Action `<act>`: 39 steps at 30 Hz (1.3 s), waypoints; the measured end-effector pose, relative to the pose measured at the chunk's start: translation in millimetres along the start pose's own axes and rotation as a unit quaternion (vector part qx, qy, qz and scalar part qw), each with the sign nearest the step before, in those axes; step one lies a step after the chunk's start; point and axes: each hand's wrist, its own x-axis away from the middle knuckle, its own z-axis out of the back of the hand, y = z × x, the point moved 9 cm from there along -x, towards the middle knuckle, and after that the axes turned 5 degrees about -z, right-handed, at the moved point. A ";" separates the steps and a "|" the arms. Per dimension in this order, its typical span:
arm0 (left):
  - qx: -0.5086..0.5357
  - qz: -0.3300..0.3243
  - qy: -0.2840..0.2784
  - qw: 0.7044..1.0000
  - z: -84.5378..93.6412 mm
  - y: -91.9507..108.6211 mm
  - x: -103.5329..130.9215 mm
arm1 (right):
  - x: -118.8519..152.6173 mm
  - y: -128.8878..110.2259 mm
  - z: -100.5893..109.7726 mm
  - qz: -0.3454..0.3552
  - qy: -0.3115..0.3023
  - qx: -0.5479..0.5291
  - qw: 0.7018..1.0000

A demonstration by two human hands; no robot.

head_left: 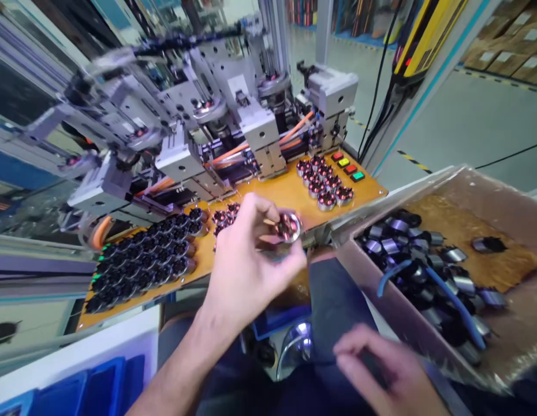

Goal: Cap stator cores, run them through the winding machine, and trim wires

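My left hand reaches over the front of the orange-brown work board and grips a motor stator between thumb and fingers. The stator is a small metal ring with copper windings showing inside. My right hand is low over my lap, left of the carton of parts, slightly blurred. Its thumb and fingers are apart and hold nothing. Just behind my left hand stands a small group of copper-wound stators, partly hidden by it. Another group of wound stators stands farther right on the board.
Rows of black-topped stators fill the board's left part. A multi-station machine lines its back edge. Coloured buttons sit at its right end. A plastic-lined carton holds loose stators and a blue strip. Blue bins stand lower left.
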 end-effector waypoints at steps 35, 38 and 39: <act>0.146 0.079 0.179 0.970 74.8 9.7 236.1 | 28.6 -76.2 -113.4 0.018 -0.113 -0.223 0.968; 0.154 0.101 0.163 0.969 71.0 9.3 242.5 | 25.2 -74.1 -108.8 0.033 -0.114 -0.187 0.975; 0.172 0.111 0.154 0.967 69.1 8.4 244.3 | 23.7 -79.0 -103.3 0.059 -0.111 -0.134 0.983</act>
